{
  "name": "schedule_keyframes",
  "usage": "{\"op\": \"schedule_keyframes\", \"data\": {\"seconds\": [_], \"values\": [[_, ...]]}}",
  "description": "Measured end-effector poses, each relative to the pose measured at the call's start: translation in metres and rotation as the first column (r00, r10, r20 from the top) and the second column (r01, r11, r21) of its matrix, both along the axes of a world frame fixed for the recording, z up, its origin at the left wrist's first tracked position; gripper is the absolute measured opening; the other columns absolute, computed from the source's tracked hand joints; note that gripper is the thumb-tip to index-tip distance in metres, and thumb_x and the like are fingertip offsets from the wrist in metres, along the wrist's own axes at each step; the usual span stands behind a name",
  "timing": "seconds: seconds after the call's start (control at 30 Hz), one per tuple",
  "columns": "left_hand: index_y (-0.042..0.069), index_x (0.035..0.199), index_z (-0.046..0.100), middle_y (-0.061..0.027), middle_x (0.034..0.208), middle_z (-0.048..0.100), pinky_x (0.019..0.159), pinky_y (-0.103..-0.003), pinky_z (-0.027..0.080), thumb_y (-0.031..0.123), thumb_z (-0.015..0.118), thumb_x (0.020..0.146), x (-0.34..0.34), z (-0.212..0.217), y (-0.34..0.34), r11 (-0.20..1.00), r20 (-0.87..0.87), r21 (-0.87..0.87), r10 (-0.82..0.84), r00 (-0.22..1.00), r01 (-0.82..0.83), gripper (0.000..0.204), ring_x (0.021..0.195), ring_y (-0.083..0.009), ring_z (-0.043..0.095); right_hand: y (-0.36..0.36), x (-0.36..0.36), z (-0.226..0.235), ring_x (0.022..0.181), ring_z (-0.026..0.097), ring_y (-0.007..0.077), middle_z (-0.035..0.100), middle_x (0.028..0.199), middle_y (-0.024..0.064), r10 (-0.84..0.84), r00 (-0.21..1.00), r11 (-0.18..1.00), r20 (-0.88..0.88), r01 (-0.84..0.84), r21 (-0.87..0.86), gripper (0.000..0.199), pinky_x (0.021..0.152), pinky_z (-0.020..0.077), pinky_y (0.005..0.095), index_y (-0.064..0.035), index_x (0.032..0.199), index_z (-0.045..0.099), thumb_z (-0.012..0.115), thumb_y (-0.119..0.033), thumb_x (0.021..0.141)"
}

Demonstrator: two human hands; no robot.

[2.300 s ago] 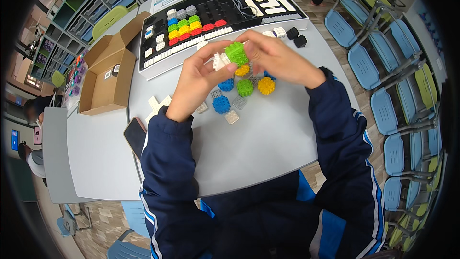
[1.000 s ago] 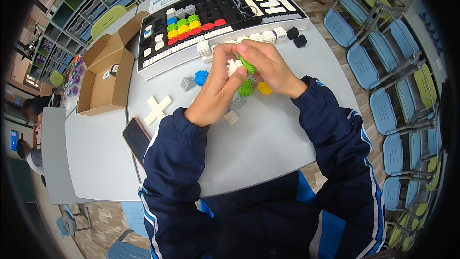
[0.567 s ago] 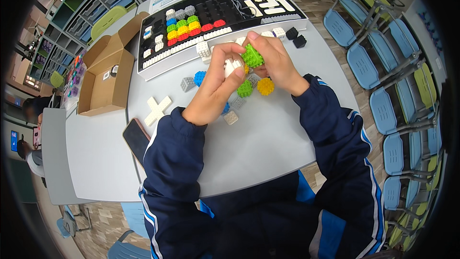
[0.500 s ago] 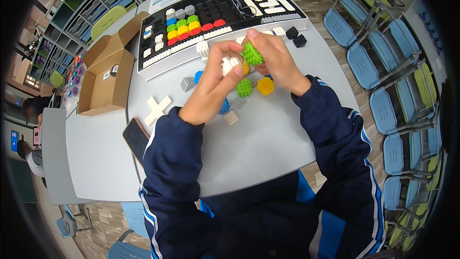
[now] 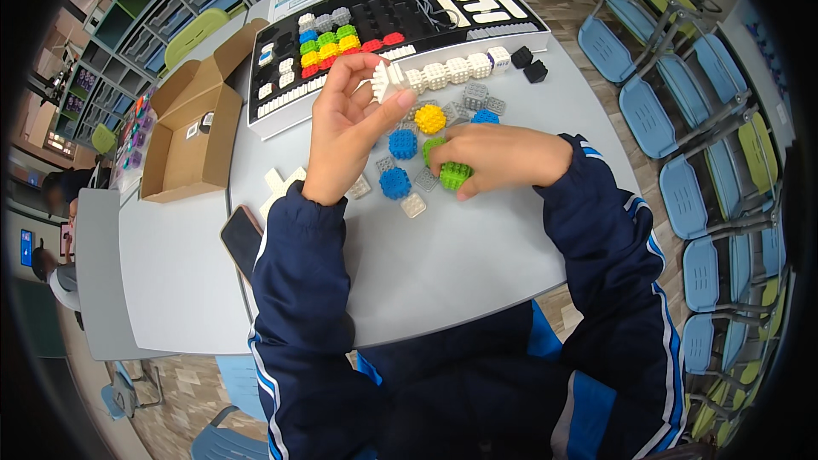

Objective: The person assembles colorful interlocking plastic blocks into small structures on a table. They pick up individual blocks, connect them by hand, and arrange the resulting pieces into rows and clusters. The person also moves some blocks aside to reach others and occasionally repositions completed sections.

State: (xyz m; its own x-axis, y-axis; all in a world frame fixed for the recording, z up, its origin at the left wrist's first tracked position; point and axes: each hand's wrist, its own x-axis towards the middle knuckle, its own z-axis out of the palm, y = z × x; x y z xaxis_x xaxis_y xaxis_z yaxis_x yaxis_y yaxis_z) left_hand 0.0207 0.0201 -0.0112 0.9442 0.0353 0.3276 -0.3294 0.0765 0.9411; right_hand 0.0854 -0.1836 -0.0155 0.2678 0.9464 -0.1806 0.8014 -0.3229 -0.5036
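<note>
Raised over the table, my left hand (image 5: 345, 132) pinches a white toothed building block (image 5: 388, 83) between thumb and fingers. My right hand (image 5: 507, 153) is down at the tabletop, its fingers and thumb closed round a green knobbly block (image 5: 455, 175). Another green block (image 5: 433, 151) is partly covered by those fingers. Close by lie a yellow block (image 5: 430, 118), blue blocks (image 5: 402, 144) and several grey pieces (image 5: 475, 96). A row of white cubes (image 5: 457, 70) stretches behind them, its left end next to the white block in my left hand.
At the back lies a kit box (image 5: 396, 55) with coloured blocks in a black tray. A cardboard box (image 5: 192, 132) stands open at the left, near a phone (image 5: 242, 241) and a white cross piece (image 5: 279, 187). Two black cubes (image 5: 535, 72) sit at the right. Stacked blue chairs (image 5: 673, 196) stand beyond.
My hands have moved apart. The right one has carried the green block down to the tabletop pieces; the left one, still holding the white block, has shifted slightly left and up.
</note>
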Motion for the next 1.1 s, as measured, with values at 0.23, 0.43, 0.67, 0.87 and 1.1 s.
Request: {"op": "schedule_keyframes", "data": {"seconds": [0.23,0.43,0.67,0.87,1.1], "values": [[0.000,0.118,0.050,-0.0088,0.109,0.060,0.069,-0.023,0.050,0.009,0.072,0.088,0.005,-0.002,0.003,0.999,-0.015,-0.018,0.048,0.999,-0.048,0.039,0.086,-0.0101,0.061,0.003,-0.006,0.000,0.100,0.062,0.0355,0.059,0.105,0.0149,-0.017,1.000,1.000,0.009,0.017,-0.022,0.037,0.085,0.0489,0.0423,-0.0051,0.109,0.061,0.076,-0.010,0.075],[0.000,0.121,0.049,-0.0097,0.109,0.062,0.075,-0.026,0.051,0.015,0.069,0.092,0.006,-0.005,0.005,0.997,-0.059,-0.073,0.024,0.998,-0.028,0.038,0.083,-0.0124,0.064,0.005,0.006,0.001,0.082,0.064,0.0301,0.060,0.096,0.0155,-0.029,0.998,0.977,0.053,0.017,0.214,0.027,0.073,0.0510,0.0393,-0.0037,0.107,0.062,0.070,-0.015,0.083],[0.001,0.127,0.049,-0.0099,0.112,0.062,0.083,-0.032,0.055,0.019,0.058,0.099,0.006,-0.006,0.001,0.999,-0.072,-0.050,-0.018,0.997,0.015,0.035,0.093,-0.0163,0.064,0.017,0.011,0.007,0.063,0.057,0.0215,0.062,0.074,0.0113,-0.425,0.856,0.568,-0.294,0.505,0.650,0.027,0.060,0.0457,0.0336,-0.0017,0.096,0.061,0.056,-0.028,0.098],[-0.002,0.120,0.052,-0.0108,0.112,0.058,0.075,-0.029,0.058,0.021,0.064,0.096,0.001,-0.009,-0.017,0.989,-0.174,-0.129,-0.098,0.980,0.076,0.036,0.085,-0.0189,0.067,0.020,0.017,-0.010,0.055,0.052,0.0178,0.058,0.065,0.0110,-0.301,0.908,0.592,-0.291,0.417,0.690,0.040,0.053,0.0410,0.0328,-0.0005,0.090,0.059,0.048,-0.037,0.102],[-0.002,0.110,0.053,-0.0099,0.101,0.058,0.071,-0.029,0.058,0.020,0.065,0.095,-0.004,-0.010,-0.023,0.996,-0.133,-0.079,-0.052,0.990,0.042,0.029,0.079,-0.0190,0.068,0.019,0.011,-0.006,0.050,0.049,0.0226,0.053,0.056,0.0136,-0.305,0.918,0.604,-0.254,0.393,0.693,0.045,0.051,0.0386,0.0358,0.0007,0.079,0.057,0.045,-0.035,0.103]]}}
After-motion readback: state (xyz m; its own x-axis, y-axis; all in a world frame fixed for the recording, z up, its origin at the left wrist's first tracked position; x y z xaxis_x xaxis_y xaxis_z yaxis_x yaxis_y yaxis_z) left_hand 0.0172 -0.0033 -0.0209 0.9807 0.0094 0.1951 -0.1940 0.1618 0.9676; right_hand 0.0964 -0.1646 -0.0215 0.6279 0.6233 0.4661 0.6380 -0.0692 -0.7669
